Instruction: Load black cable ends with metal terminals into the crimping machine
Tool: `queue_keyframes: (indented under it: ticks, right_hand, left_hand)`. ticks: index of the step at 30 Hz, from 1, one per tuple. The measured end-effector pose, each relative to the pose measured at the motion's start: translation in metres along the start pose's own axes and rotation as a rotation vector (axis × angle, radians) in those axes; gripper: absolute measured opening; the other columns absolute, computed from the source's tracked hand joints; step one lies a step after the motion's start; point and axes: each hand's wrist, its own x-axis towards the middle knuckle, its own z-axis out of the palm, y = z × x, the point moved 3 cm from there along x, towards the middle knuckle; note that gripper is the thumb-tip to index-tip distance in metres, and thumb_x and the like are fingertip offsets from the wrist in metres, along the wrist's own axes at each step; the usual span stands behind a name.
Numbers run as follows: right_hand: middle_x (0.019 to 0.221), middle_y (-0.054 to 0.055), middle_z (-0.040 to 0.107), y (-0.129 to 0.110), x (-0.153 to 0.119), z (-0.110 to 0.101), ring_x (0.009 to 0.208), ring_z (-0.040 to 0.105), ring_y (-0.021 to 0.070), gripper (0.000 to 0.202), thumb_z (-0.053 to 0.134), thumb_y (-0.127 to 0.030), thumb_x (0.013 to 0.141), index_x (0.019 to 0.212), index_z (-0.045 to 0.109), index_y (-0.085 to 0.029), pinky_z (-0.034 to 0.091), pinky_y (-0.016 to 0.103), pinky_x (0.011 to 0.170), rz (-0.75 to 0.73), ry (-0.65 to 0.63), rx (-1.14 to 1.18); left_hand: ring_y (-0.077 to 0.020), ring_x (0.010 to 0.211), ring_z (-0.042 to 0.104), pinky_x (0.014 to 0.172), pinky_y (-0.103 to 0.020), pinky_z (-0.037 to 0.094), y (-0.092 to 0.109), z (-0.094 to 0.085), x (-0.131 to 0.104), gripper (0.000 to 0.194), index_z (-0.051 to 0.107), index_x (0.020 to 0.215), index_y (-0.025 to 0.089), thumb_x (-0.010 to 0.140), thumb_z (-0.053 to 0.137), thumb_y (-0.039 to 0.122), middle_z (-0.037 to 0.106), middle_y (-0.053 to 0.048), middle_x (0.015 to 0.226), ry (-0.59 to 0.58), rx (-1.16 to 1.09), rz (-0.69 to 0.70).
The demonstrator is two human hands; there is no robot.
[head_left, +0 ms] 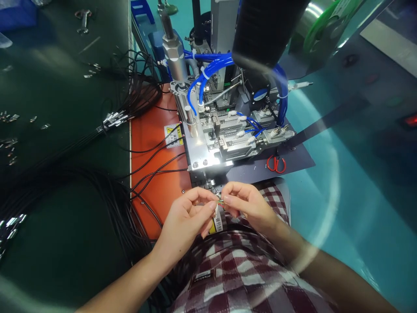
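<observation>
Between my two hands run several thin coloured wires point(220, 202), green and red among them. My left hand point(192, 213) pinches one side of the wires between thumb and forefinger. From the other side, the thumb and fingers of my right hand point(246, 202) close on the same wires. Both hands are just in front of a metal machine point(224, 134) with blue air tubes, above my checked apron point(234, 265). The fingers hide how far the wires reach and what they join.
On the left, bundles of black cables point(97, 191) with metal connectors point(115, 119) cover part of a dark green table point(65, 261). Red-handled scissors point(276, 164) lie right of the machine. An orange plate point(150, 139) borders it. A dark cylinder point(267, 30) hangs overhead.
</observation>
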Motion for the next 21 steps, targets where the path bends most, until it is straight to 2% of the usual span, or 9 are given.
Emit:
queue_keyframes:
  ticks: [6,11,16,21]
  right_hand:
    - [0.06,-0.005,0.052,0.006,0.0,-0.001,0.045,0.039,0.0044,0.017,0.068,-0.031,0.081,0.075,0.063,-0.016,0.029,0.019,0.044,0.054,-0.096,0.103]
    - [0.061,-0.006,0.052,0.013,0.0,-0.002,0.044,0.038,0.0033,0.017,0.068,-0.032,0.082,0.078,0.063,-0.016,0.027,0.018,0.043,0.085,-0.142,0.175]
    - [0.061,-0.005,0.053,0.014,-0.001,-0.001,0.044,0.039,0.0029,0.018,0.068,-0.031,0.082,0.077,0.063,-0.015,0.026,0.017,0.043,0.135,-0.155,0.213]
    - [0.061,-0.005,0.054,0.009,-0.002,-0.001,0.046,0.041,0.0036,0.017,0.067,-0.028,0.083,0.074,0.062,-0.014,0.03,0.018,0.045,0.087,-0.146,0.168]
  left_hand:
    - [-0.0004,0.039,0.039,0.039,-0.012,0.027,0.001,0.001,-0.001,0.015,0.058,0.086,0.016,0.084,0.063,0.03,0.051,0.008,0.056,-0.02,-0.033,0.002]
    - [-0.0014,0.039,0.038,0.042,-0.013,0.026,-0.001,-0.001,-0.001,0.015,0.057,0.087,0.017,0.086,0.061,0.031,0.046,0.009,0.047,-0.057,-0.019,0.003]
    - [-0.0021,0.04,0.037,0.043,-0.014,0.026,-0.004,-0.003,-0.001,0.014,0.057,0.088,0.017,0.087,0.06,0.031,0.045,0.009,0.046,-0.084,-0.008,0.012]
    - [-0.0023,0.039,0.037,0.043,-0.014,0.025,-0.006,-0.003,0.0,0.016,0.056,0.086,0.017,0.087,0.06,0.032,0.045,0.009,0.046,-0.082,-0.017,0.008]
